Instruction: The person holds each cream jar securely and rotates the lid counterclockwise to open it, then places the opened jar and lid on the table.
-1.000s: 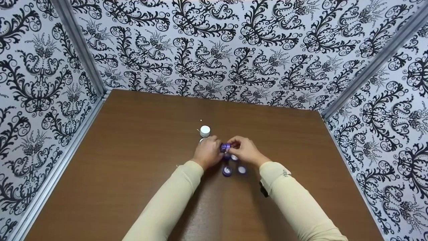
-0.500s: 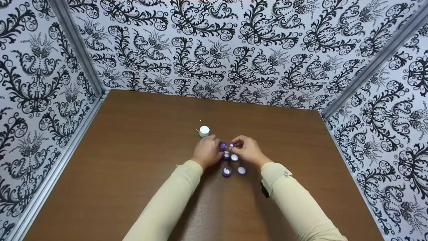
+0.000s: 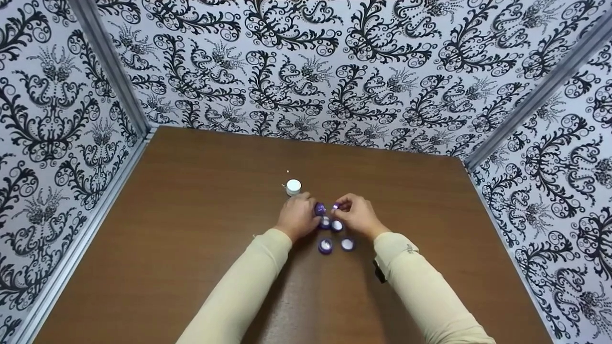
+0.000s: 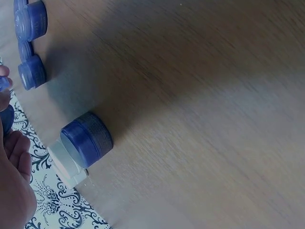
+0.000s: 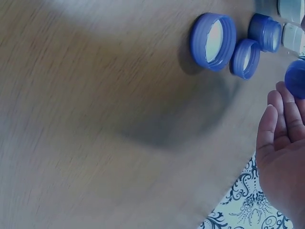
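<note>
In the head view, my left hand (image 3: 298, 212) grips a small purple jar (image 3: 320, 209). Just to its right, my right hand (image 3: 356, 213) pinches a purple lid (image 3: 335, 207) between thumb and fingers, apart from the jar. Below the hands stand two open purple jars, one nearer (image 3: 325, 246) and one farther (image 3: 325, 222). Beside each lies an upturned lid with a white inside, one small (image 3: 337, 225) and one closer to me (image 3: 347, 244). The right wrist view shows the hand's fingers (image 5: 281, 112) at the round purple lid (image 5: 296, 78).
A white jar (image 3: 293, 186) stands beyond my left hand. In the left wrist view, another purple jar (image 4: 88, 138) stands in front of a white one (image 4: 66, 164). Patterned walls (image 3: 296, 86) border the brown table (image 3: 215, 191) at the back and sides.
The right hand has drawn the purple lid off the jar and a little to the right. My left hand stays in place with the jar.
</note>
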Motion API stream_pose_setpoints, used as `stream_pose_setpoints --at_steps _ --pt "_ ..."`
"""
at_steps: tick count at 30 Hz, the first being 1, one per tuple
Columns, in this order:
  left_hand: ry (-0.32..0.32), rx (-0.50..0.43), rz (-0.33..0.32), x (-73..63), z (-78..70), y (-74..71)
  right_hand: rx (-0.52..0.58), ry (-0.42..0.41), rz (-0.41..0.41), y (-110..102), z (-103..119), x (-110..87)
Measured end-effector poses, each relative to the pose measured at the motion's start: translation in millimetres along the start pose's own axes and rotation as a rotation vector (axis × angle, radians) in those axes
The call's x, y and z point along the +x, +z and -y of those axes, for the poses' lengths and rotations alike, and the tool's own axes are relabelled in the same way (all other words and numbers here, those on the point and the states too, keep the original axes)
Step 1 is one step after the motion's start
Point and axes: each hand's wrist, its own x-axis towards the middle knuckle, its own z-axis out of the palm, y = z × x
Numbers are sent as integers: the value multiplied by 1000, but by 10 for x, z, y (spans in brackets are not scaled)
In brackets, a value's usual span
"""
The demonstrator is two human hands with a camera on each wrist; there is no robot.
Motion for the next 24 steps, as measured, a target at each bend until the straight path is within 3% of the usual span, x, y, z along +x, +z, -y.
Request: stream_pose_setpoints --at_steps 24 --pt "-8 19 -1 29 42 88 -66 -8 -7 93 -143 135"
